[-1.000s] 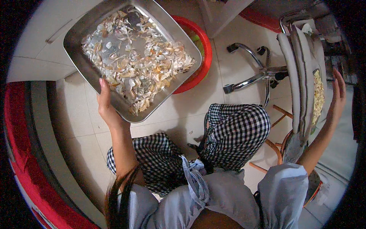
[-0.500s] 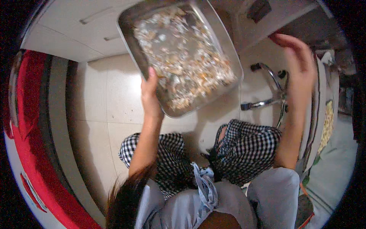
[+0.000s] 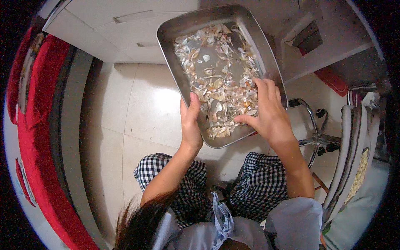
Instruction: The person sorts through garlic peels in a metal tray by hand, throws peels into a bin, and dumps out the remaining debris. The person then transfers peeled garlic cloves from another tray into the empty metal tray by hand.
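A grey metal tray (image 3: pixel 264 58) is held out over the floor, tilted in view. Dry, papery peels (image 3: pixel 225 85), whitish and tan like garlic skins, lie scattered over its bottom, thickest toward the near end. My left hand (image 3: pixel 191 127) grips the tray's left side near the close corner, thumb over the rim and fingers hidden beneath. Inside the near right part of the tray is my right hand (image 3: pixel 271 112). Its thumb and curved fingers are spread apart among the peels, touching them, with nothing clearly held.
White drawers (image 3: pixel 104 29) stand beyond the tray at left. A chrome wheeled chair base (image 3: pixel 318 139) is on the tiled floor (image 3: pixel 141 112) at right. Red fabric (image 3: pixel 37 137) runs along the left. Pale small pieces (image 3: pixel 359 177) lie at far right.
My right hand has come from outside the tray, at its right, down into the peels. The tray appears shifted right and lower in view, with my left hand still gripping it.
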The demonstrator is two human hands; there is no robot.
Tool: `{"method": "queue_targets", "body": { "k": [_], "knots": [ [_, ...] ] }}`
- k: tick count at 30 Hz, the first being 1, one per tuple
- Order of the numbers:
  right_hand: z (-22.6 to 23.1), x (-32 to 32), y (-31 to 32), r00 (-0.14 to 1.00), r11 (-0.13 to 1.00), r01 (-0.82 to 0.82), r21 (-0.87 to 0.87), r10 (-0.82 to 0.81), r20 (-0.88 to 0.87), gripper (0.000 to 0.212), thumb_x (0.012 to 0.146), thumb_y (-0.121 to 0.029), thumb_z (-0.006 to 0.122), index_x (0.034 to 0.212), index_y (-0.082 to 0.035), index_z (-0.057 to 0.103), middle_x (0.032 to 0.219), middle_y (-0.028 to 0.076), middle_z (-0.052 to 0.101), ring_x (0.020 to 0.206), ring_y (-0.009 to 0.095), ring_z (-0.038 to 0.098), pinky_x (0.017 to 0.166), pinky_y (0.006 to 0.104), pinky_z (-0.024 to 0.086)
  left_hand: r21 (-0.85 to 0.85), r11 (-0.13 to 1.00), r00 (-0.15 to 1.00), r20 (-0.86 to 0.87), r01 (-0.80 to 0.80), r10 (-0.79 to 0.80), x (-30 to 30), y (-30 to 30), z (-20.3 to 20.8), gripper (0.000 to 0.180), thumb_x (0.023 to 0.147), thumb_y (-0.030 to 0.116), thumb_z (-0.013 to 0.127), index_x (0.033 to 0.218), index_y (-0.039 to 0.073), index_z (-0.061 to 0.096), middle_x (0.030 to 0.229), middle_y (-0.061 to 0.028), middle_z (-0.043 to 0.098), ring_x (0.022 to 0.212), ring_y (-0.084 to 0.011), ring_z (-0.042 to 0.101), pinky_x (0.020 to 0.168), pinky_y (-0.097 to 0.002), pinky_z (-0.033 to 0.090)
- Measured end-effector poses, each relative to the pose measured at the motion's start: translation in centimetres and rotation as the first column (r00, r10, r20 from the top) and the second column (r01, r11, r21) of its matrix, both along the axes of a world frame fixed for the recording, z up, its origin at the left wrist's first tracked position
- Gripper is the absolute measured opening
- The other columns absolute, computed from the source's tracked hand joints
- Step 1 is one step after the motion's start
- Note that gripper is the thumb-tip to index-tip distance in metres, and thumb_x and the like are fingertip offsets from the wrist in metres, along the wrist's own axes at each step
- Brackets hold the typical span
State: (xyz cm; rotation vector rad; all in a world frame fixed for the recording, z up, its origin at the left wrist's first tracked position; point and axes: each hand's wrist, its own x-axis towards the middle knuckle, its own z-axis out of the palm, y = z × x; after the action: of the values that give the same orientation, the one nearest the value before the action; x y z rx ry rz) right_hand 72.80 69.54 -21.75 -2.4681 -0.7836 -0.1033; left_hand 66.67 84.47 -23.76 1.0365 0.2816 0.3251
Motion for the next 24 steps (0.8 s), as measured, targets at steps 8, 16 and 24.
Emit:
{"method": "queue_targets", "body": {
  "k": [8,16,24],
  "knots": [
    [-2.2,0.2,0.9,0.966,0.969,-0.220,0.115,0.233,-0.115,0.049,0.058,-0.007,0.064,0.099,0.000,0.037,0.092,0.016,0.043,0.086,0.029,0.045,0.074,0.0321,0.037,0.095,0.994,0.997,0.060,-0.058,0.053,0.4,-0.9,-0.6,0.039,0.084,0.026,0.035,0.112,-0.001,0.030,0.106,-0.0113,0.040,0.096,-0.0168,0.040,0.084,-0.0280,0.030],
    [-1.3,1.9,2.1,0.332,0.614,0.451,0.647,0.558,-0.761,0.022,0.075,-0.013,0.050,0.092,0.001,0.050,0.083,0.011,0.055,0.074,0.018,0.053,0.063,0.0292,0.044,0.107,0.993,0.999,0.018,-0.049,0.048,0.8,0.0,-0.7,0.041,0.082,0.033,0.037,0.110,0.003,0.033,0.099,-0.0081,0.046,0.087,-0.0160,0.048,0.074,-0.0285,0.040],
    [-0.5,3.1,2.1,0.030,0.306,0.767,0.563,0.861,-0.508,0.036,0.084,-0.022,0.027,0.104,0.006,0.040,0.098,0.021,0.048,0.088,0.026,0.049,0.078,0.0338,0.041,0.065,0.997,0.999,-0.016,-0.043,0.044,0.9,-0.1,-0.1,0.040,0.082,0.034,0.038,0.106,0.003,0.037,0.094,-0.0067,0.049,0.082,-0.0150,0.049,0.073,-0.0273,0.040]
  ]
}}
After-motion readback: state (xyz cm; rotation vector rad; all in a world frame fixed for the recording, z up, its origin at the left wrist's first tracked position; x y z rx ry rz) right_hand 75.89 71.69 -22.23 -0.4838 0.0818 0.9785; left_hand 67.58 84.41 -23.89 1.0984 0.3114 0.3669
